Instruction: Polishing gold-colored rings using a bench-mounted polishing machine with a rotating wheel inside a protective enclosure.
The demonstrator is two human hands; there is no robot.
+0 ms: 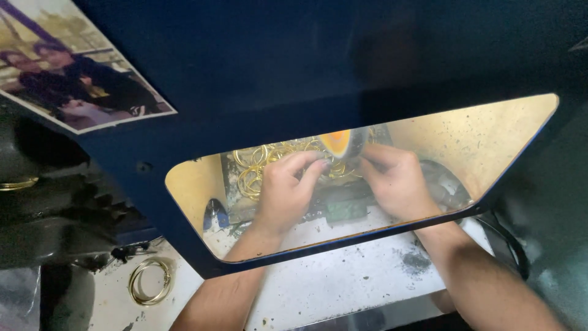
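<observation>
Through a window in a dark blue hood I see both my hands under a lit work space. My left hand (288,187) and my right hand (395,181) meet at a spinning wheel (343,142) with a glowing orange face. Their fingertips pinch a small gold ring (334,167) against the wheel; the ring is mostly hidden by the fingers. A heap of gold bangles (263,162) lies just behind my left hand.
The dark blue hood (257,79) covers the upper view, with a photograph (67,73) stuck at its top left. A few gold bangles (150,281) lie on the dirty white bench (343,282) at lower left. A dark machine body (49,202) stands on the left.
</observation>
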